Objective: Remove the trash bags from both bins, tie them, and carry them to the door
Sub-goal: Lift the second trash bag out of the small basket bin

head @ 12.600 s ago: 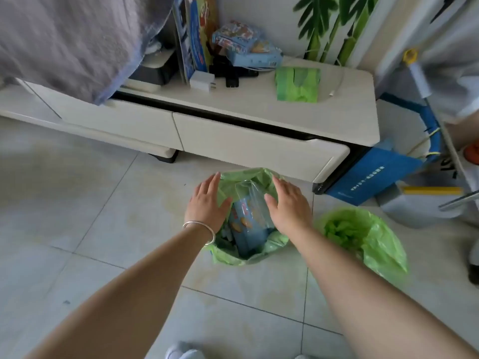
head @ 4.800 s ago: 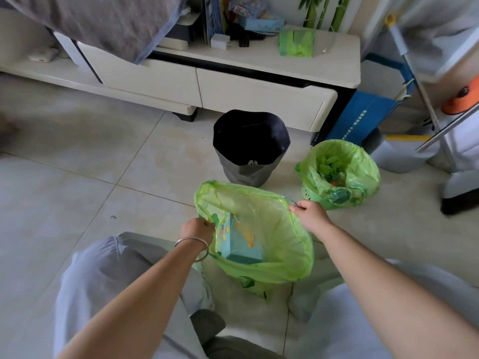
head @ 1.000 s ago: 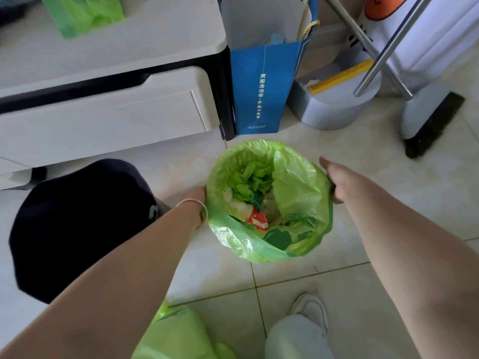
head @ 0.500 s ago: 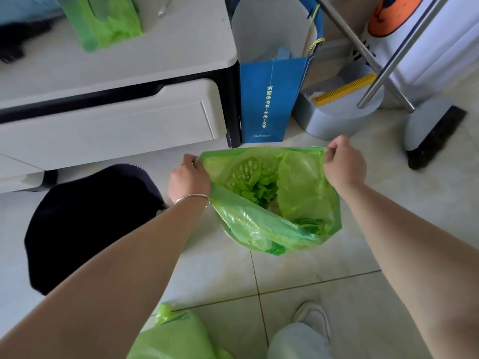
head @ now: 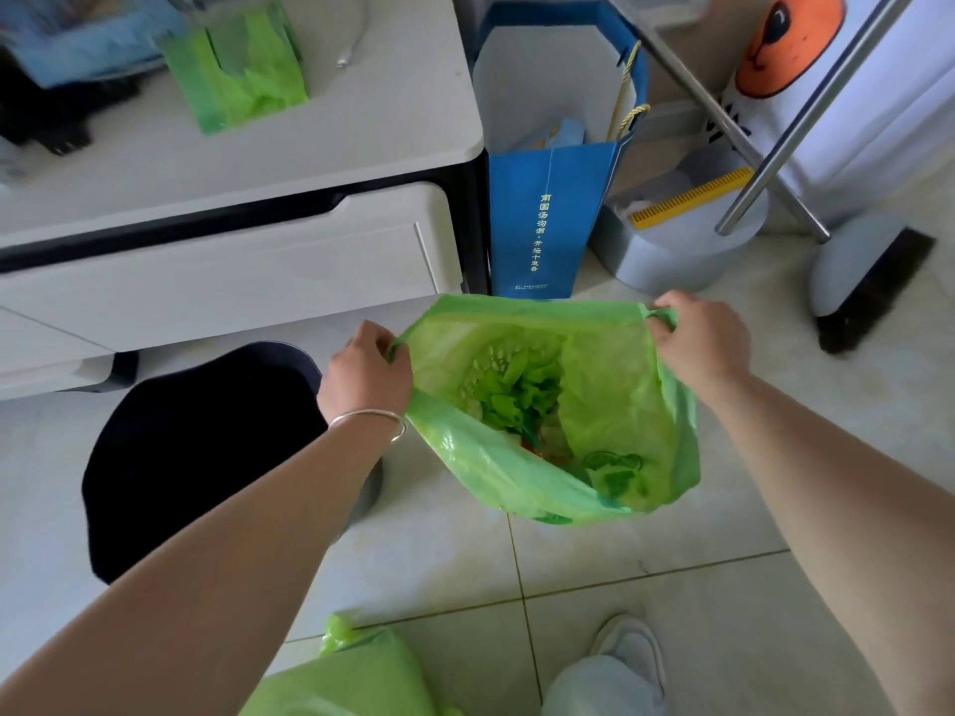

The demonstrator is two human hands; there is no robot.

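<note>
From the head camera, the left hand [head: 364, 377] and right hand [head: 700, 343] each pinch a gathered corner of the green trash bag [head: 610, 405], fingers curled tight round the plastic, stretching its mouth open above the tiled floor. Green scraps lie inside. Left of the bag stands the dark bin [head: 196, 447]; behind it, a blue paper bag [head: 542, 219]; nearer the camera, a second green bag [head: 356, 674].

Tiled floor [head: 672, 586] carries dark bin [head: 196, 457], blue paper bag [head: 542, 224], grey dustpan [head: 672, 250].
</note>
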